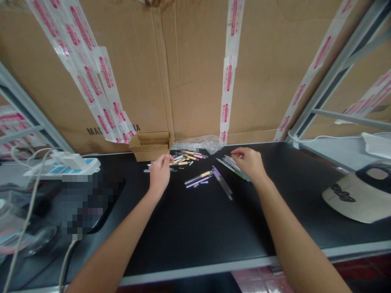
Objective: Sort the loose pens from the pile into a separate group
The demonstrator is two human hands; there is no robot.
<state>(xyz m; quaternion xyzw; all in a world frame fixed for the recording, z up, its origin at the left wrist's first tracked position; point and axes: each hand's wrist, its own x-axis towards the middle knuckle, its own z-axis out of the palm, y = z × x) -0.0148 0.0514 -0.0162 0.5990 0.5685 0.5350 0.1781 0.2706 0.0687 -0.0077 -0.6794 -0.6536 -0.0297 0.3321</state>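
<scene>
My left hand (pixel 160 171) is at the left edge of a loose pile of pens (pixel 191 156), its fingers drawn together. Whatever is between its fingertips is too small to make out. My right hand (pixel 249 161) hovers at a row of clear and green pens (pixel 231 167), thumb and fingers closed in a pinch; its fingertips hide any small thing there. Between the hands lie a purple-topped clear pen (pixel 222 183), a dark pen with a tan part (pixel 198 178) and small purple pieces like caps (pixel 204 182).
Behind my left hand stands an open cardboard box (pixel 150 148), with clear plastic wrap (pixel 200 143) beside it. A white power strip (pixel 88 166) and a cabled dark device (pixel 88 211) lie left. A cream visor cap (pixel 351 197) sits right. Taped cardboard (pixel 195 81) walls the back.
</scene>
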